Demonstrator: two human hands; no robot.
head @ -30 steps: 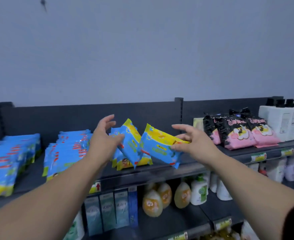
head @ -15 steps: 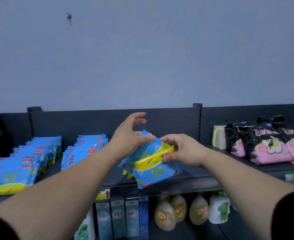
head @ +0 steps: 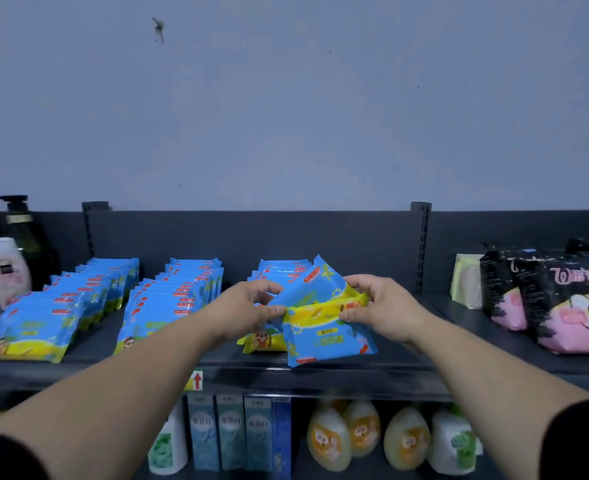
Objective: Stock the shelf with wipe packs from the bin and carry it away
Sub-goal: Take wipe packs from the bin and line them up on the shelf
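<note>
Two blue-and-yellow wipe packs (head: 324, 320) are bunched together above the third row on the dark shelf (head: 320, 370). My left hand (head: 244, 311) pinches their left edge. My right hand (head: 381, 308) pinches the top and right edge. The front pack hangs down toward the shelf's front lip. Behind them stands a short row of the same packs (head: 279, 268), and one more lies flat underneath (head: 263, 341). The bin is out of view.
Two full rows of wipe packs (head: 57, 306) (head: 171, 299) fill the shelf to the left, beside pump bottles (head: 5, 265). Black-and-pink bags (head: 563, 299) lie on the right. The lower shelf holds boxes (head: 230, 431) and bottles (head: 365, 434).
Both hands brought their separate packs together in front of the third row and now hold them as a pair. The view has shifted so the shelf sits more central.
</note>
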